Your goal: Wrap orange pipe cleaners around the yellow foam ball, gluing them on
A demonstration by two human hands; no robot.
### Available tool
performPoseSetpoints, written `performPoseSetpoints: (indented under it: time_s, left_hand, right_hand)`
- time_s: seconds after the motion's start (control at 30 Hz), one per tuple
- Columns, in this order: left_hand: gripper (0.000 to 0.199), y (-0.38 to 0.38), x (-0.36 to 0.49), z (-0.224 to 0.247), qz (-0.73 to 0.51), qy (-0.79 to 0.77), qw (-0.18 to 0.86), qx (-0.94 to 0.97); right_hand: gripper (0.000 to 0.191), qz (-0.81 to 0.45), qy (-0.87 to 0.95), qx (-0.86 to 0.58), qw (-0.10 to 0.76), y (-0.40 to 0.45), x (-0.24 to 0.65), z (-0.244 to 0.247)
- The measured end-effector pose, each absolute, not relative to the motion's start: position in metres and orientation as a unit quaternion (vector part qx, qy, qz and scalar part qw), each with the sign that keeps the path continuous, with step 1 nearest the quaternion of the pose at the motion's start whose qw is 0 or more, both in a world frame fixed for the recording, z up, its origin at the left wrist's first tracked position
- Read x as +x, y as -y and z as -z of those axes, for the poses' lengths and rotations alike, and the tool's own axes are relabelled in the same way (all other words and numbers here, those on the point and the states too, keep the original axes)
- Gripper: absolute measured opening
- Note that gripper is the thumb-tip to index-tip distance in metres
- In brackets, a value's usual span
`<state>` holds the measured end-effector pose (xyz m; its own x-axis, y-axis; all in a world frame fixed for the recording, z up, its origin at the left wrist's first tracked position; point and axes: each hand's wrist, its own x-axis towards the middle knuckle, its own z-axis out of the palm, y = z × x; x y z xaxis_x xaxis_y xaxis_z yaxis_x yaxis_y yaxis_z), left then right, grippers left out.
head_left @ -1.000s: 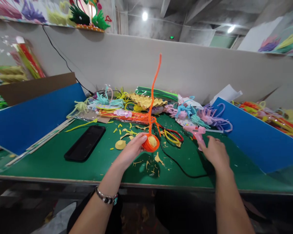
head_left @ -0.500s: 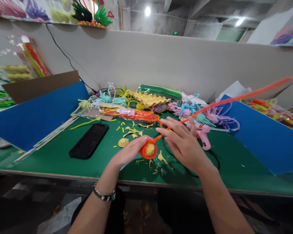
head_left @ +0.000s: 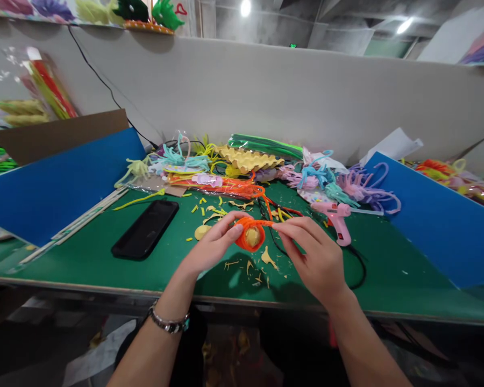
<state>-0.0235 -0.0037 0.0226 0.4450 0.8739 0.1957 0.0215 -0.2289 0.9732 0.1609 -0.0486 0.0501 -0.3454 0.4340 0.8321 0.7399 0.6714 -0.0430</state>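
Note:
My left hand (head_left: 220,236) grips an egg-carton cup (head_left: 253,236), pale yellow, with an orange pipe cleaner (head_left: 242,244) coiled around its rim. The thumb presses on the coil's left side. My right hand (head_left: 312,250) pinches the strand (head_left: 266,222) where it leaves the coil, drawn out to the right. The strand's far end is not clear behind the hand. Just left of the coil, a loose yellow cup piece (head_left: 202,232) lies on the green table, partly behind my left hand. Torn carton scraps (head_left: 268,258) are scattered beneath.
A black phone (head_left: 146,230) lies to the left. At right rests a pink glue gun (head_left: 336,217) with its cable. Bundled pipe cleaners (head_left: 221,188) and an egg carton (head_left: 248,159) fill the back. Blue panels (head_left: 64,183) stand at both sides.
My right hand has gone from spread fingers beside the strand to a pinch on it near the coil. The long orange end no longer sticks up to the right. The cup has shifted slightly up and right.

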Motion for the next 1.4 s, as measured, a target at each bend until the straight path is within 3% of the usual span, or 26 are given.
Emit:
performPoseSetpoints:
  time_s: [0.3,0.7,1.03,1.23,1.4]
  left_hand:
    - [0.032,0.005,-0.022,-0.022,-0.405,-0.248,0.599,0.645]
    - [0.027,0.007,-0.020,-0.029,-0.368,-0.221,0.659,0.617]
    - [0.018,0.010,-0.018,-0.033,-0.354,-0.300,0.571,0.677]
    - [0.046,0.011,-0.017,-0.032,-0.344,-0.308,0.533,0.710]
    - [0.045,0.013,-0.015,-0.031,-0.350,-0.308,0.481,0.742]
  right_hand:
    - [0.025,0.137,0.793,-0.358,0.474,0.051,0.155,-0.047]
    - [0.024,0.142,0.800,-0.357,0.461,0.052,0.156,-0.045]
    - [0.025,0.162,0.806,-0.350,0.449,0.049,0.156,-0.039]
    - [0.020,0.153,0.804,-0.350,0.456,0.051,0.152,-0.040]
    - [0.007,0.139,0.786,-0.392,0.457,0.052,0.147,-0.043]
